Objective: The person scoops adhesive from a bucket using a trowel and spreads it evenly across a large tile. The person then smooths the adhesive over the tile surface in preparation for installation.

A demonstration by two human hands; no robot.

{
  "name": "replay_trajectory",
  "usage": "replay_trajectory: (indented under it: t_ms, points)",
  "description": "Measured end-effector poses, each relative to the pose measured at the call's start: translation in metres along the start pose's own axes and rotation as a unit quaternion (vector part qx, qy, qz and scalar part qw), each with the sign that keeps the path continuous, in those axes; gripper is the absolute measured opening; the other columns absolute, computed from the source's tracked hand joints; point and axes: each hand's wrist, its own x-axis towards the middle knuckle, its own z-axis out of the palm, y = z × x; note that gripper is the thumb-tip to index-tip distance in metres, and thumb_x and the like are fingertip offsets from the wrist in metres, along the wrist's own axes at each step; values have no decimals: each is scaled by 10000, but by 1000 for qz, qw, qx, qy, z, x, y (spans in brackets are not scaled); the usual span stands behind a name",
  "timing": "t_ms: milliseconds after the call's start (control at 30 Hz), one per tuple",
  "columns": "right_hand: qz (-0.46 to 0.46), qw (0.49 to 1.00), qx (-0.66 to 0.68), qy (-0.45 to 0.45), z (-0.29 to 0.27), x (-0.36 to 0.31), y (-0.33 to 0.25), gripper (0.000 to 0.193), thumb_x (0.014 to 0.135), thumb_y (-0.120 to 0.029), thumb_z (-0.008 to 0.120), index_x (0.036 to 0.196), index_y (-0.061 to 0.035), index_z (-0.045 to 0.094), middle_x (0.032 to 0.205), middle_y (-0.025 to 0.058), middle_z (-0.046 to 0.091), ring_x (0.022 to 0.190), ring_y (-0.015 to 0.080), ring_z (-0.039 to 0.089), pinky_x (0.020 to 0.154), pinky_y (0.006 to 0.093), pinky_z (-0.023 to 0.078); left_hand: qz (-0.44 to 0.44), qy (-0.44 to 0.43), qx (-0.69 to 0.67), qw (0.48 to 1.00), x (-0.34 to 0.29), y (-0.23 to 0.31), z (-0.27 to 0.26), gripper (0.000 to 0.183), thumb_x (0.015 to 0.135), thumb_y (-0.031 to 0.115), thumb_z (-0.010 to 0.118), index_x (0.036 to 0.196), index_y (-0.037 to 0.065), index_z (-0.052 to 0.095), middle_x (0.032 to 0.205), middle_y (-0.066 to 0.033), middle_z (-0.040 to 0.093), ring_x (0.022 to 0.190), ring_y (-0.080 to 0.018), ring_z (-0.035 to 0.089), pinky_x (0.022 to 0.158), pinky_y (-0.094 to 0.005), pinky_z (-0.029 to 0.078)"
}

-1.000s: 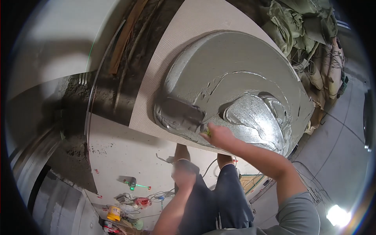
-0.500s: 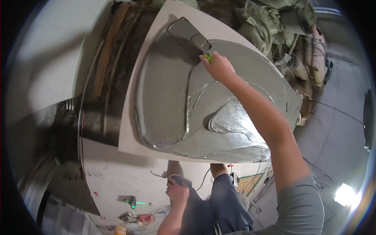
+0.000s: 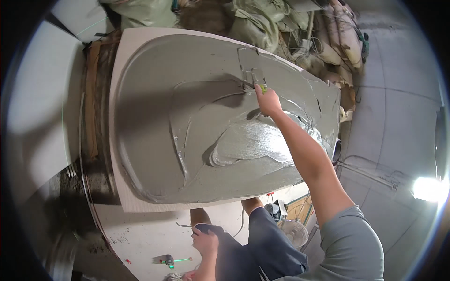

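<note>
My right hand is closed round the yellow-green handle of a flat rectangular trowel. The trowel's blade, smeared grey, lies on wet grey mortar near the far edge of a large pale slab. Beneath my right forearm sits a thicker, glossy heap of mortar. Curved ridges run through the coat left of the heap. My left hand rests on my left knee with its fingers spread and holds nothing.
Green sacks and beige bags are piled beyond the slab. A wooden plank lies to the left. On the floor near my legs are a small device with green light and a round fan. A bright lamp shines at right.
The trowel has gone from the slab's far left corner rightward along the far side, leaving a smoother coat at left. My view has shifted and turned. My left hand stays on the knee.
</note>
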Motion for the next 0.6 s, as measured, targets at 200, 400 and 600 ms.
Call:
replay_trajectory:
  t_ms: [200,400,600]
  points:
    - [205,973,107,12,-42,44,152,751,906,-642,544,1022,89,671,916,244,705,794,342,717,735,443,562,-4,-16,46,999,-6,20,2,780,875,347,646,1466,-50,328,1178,-278,590,977,-403,663,870,-494,529]
    - [253,909,329,50,-61,19,197,630,973,-605,521,900,17,596,638,92,564,464,198,537,434,368,434,-26,-34,68,997,-10,30,14,777,886,344,636,1469,-51,305,1241,-274,556,1036,-405,643,905,-492,511]
    - [31,960,259,-99,-89,21,81,573,983,-520,530,1290,-36,549,811,141,631,568,234,619,562,406,527,-54,-32,100,993,-21,53,29,767,895,337,622,1458,-60,286,1240,-276,545,1043,-414,637,910,-502,504]
